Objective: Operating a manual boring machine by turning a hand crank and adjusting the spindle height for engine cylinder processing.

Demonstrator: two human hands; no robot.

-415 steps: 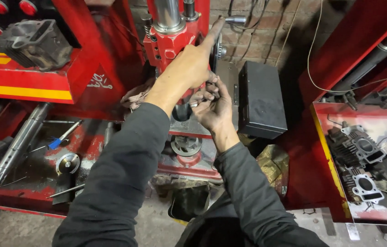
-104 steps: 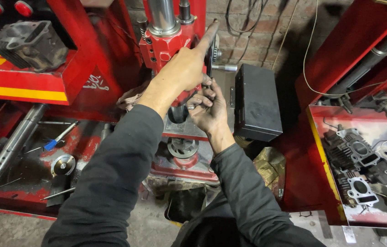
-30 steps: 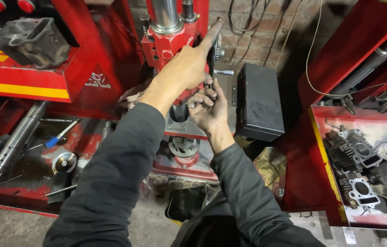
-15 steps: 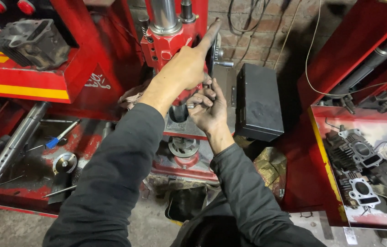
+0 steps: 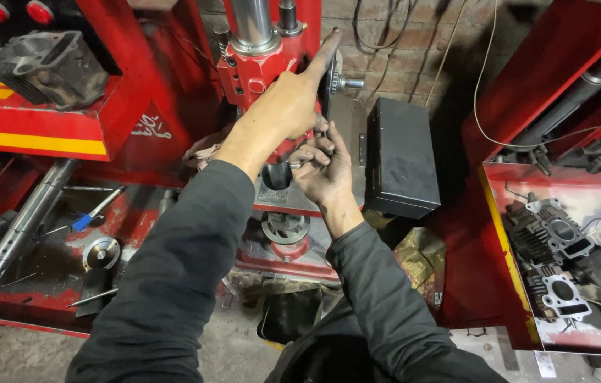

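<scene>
Left hand lies flat on the red press head, index finger out along the dark handwheel. Right hand, just below the head, fingers curled round a small metal part. Prob hard, greasy & slippery imo, so pinch by the edges.

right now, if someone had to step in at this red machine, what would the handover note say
Left hand: pressed flat on the red cast machine head, forefinger up along its dark side wheel.
Right hand: just below it, fingers curled round a small metal part beside the dark spindle nose; what it is cannot be told.
Grey round fixture sits on the red table beneath.
Done or left: the picture does not settle it.
</scene>
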